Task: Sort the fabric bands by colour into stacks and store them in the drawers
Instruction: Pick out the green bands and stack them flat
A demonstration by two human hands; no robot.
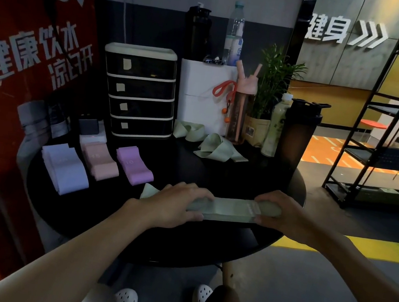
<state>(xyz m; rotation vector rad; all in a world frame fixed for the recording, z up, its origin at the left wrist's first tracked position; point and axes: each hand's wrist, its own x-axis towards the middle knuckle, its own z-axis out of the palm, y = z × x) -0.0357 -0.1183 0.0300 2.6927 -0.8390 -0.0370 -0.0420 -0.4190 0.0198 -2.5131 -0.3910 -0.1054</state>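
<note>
Dim gym corner, red poster on the left, metal shelving on the right. In the middle, a round black worktop (215,177).

Near the front edge, both hands hold a flattened green band (231,209). The left hand (174,204) has its grip closed over the band's left end, fingers on top and thumb at the front. The right hand (285,214) pinches the right end the same way. A scrap of green (149,191) shows just beside the left hand; can't tell whether it's a separate band.

At the worktop's left sit three sorted stacks: pale lilac stack (65,168), pink stack (98,161), purple stack (134,168). Two loose green bands (215,149) lie crumpled at the back, near a pink bottle (241,113) and a dark shaker (296,140). The drawer unit (139,91) stands behind the stacks, w/ all four drawers closed.

Likely risks:
- The band is close to the edge, so if either grip goes slack the folded layers prob. spring apart or slide off.
- Reaching for the loose bands could knock over a bottle.
- Lilac & purple look alike in this light, so they could get mixed up.
- Opening a drawer needs a free hand, and carrying a stack one-handed may spill it.
</note>
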